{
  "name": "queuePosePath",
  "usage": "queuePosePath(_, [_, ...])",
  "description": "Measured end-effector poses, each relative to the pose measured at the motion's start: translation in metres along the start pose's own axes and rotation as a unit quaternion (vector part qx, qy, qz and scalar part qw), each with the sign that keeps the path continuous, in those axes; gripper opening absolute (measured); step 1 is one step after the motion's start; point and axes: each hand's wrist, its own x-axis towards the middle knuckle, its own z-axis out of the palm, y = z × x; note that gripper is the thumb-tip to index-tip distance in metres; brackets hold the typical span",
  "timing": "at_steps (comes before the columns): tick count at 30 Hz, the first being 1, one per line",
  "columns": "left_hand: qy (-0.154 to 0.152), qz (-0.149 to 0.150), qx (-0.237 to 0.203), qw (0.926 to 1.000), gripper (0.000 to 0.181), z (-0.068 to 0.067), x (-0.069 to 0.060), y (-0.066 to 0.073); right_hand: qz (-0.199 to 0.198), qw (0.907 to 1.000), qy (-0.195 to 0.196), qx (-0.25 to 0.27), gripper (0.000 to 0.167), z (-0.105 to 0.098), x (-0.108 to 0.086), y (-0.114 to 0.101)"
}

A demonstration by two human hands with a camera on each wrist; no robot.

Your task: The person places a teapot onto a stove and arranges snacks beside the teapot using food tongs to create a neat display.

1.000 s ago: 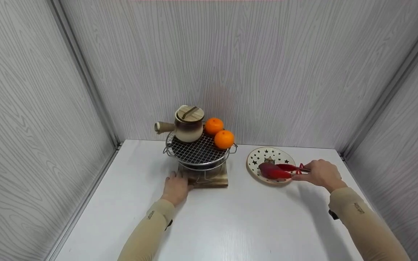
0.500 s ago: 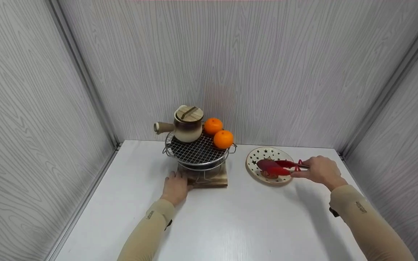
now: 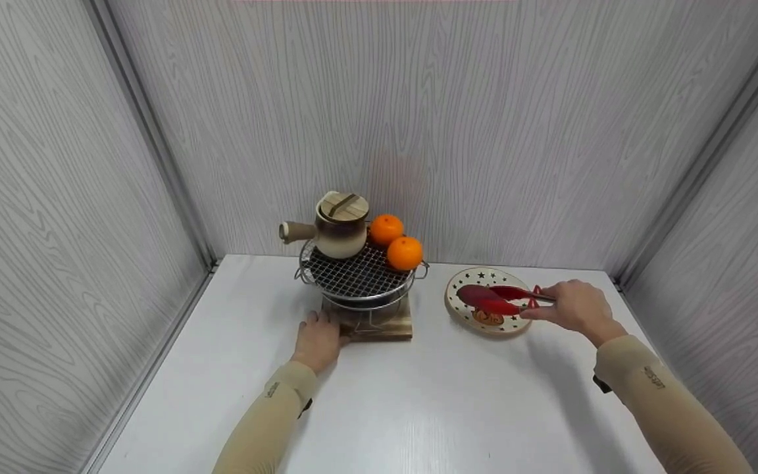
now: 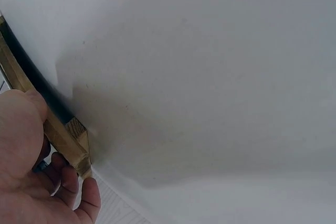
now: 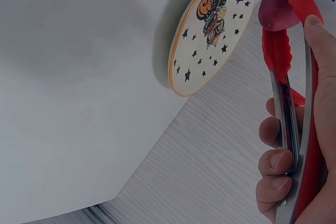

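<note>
My right hand (image 3: 575, 307) grips a pair of tongs (image 5: 277, 56) with red tips and metal arms. Between the tips is a purple-red sweet potato (image 5: 275, 8), held above a cream plate (image 3: 463, 320) with black stars and an orange-and-black figure. In the right wrist view the sweet potato is apart from the plate. My left hand (image 3: 318, 343) holds the front left corner of a wooden base (image 3: 389, 329), thumb on one side and curled fingers on the other, as the left wrist view shows. On that base stands a round grill with a wire mesh (image 3: 353, 276).
A brown-and-cream pot (image 3: 341, 238) with a wooden lid and side handle sits at the grill's back left. Two oranges (image 3: 405, 254) lie on the right of the mesh. Wood-grain walls (image 3: 484, 131) enclose the white table (image 3: 431, 408) at the back and sides.
My right hand has risen slightly and shifted left, carrying the tongs and sweet potato up off the plate; more of the plate's figure shows. The left hand stays on the base.
</note>
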Motion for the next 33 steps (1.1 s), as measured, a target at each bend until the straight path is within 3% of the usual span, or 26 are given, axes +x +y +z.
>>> queuePosePath(20, [0.010,0.005,-0.015,0.9998,0.063,0.003,0.001,-0.002,-0.007,0.9996,0.021,-0.020,0.091,-0.014,-0.002,-0.016])
queuePosePath(33, [0.000,0.007,0.002,1.0000,0.070,0.002,0.001,-0.001,-0.033,0.9978,0.050,-0.028,0.091,-0.027,-0.005,-0.029])
